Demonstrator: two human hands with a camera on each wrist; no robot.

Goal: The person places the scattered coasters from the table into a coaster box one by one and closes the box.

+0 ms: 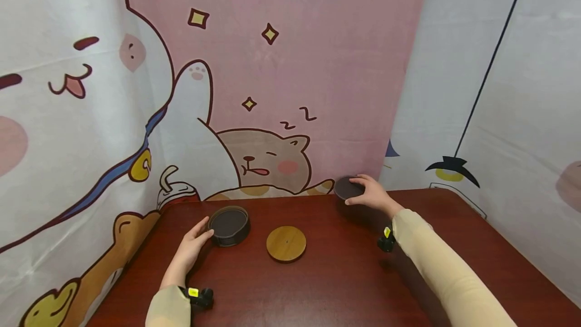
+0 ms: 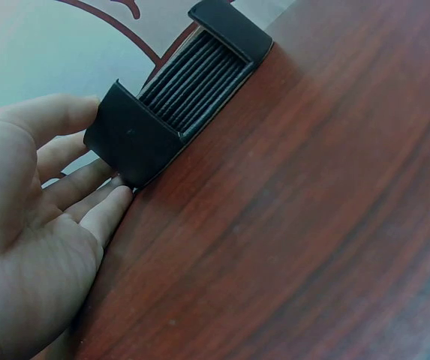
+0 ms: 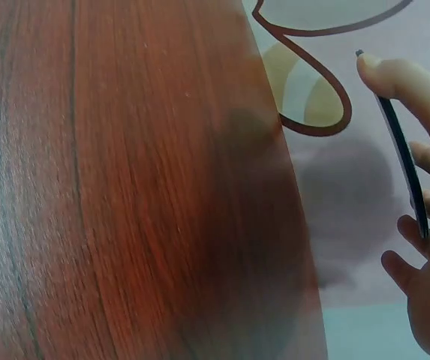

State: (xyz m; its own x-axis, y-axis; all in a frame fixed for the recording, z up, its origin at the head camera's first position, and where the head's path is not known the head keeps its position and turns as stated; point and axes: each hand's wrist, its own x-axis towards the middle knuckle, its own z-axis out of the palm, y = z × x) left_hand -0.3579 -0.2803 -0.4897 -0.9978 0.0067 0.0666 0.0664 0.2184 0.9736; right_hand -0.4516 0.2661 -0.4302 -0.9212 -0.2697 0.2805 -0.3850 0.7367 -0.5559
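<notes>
A round black coaster holder (image 1: 230, 236) stands at the left of the table, a stack of dark coasters (image 2: 199, 84) showing through its side slot. My left hand (image 1: 192, 243) holds the holder at its left side, thumb and fingers around the wall. Over the far edge of the table, my right hand (image 1: 372, 197) pinches a thin dark round coaster (image 1: 347, 188) by its rim. In the right wrist view that coaster (image 3: 404, 161) appears edge-on between thumb and fingers, raised off the table. A round wooden disc (image 1: 286, 242) with a small centre dot lies between the hands.
The reddish-brown wooden table (image 1: 290, 296) has its far edge close to a hanging cloth (image 1: 327, 64) printed with cartoon animals. Small black cameras sit on both wrists.
</notes>
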